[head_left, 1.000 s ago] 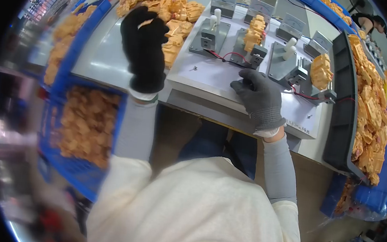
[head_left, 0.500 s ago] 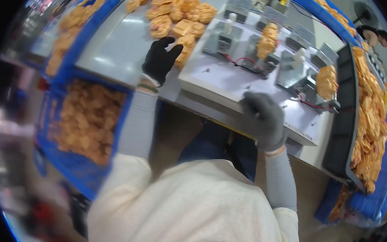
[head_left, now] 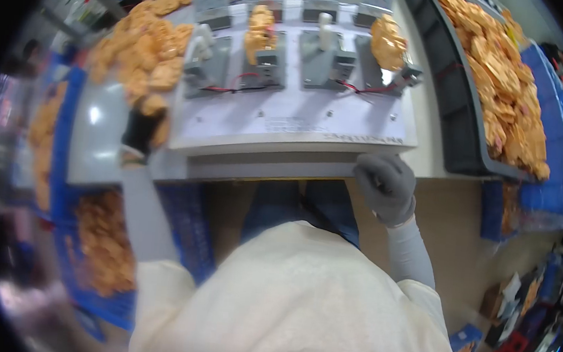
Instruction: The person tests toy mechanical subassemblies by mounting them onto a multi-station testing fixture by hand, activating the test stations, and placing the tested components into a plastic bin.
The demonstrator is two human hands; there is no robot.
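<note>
My left hand [head_left: 141, 130], in a black glove and blurred, is at the left end of the bench. Its fingers close round an orange moulded piece [head_left: 155, 106] at the edge of a loose pile [head_left: 143, 39]. My right hand [head_left: 385, 187], gloved in grey, hovers at the bench's front edge with curled fingers; nothing shows in it. Between the hands lies a white board [head_left: 292, 127] bearing several metal fixtures with white posts. One orange piece [head_left: 260, 34] stands on a left-hand fixture, another [head_left: 388, 42] on the rightmost fixture.
At the right stands a dark grey bin [head_left: 455, 117] heaped with orange pieces [head_left: 499, 94]. A blue crate [head_left: 67, 258] with more pieces is below left. Dial meters [head_left: 320, 8] line the board's back. Red and black wires [head_left: 368, 89] run along the fixtures.
The view has turned right, shifting the bench leftward. My left hand, open before, has closed on an orange piece. My right hand has drawn back from over the board to its front edge.
</note>
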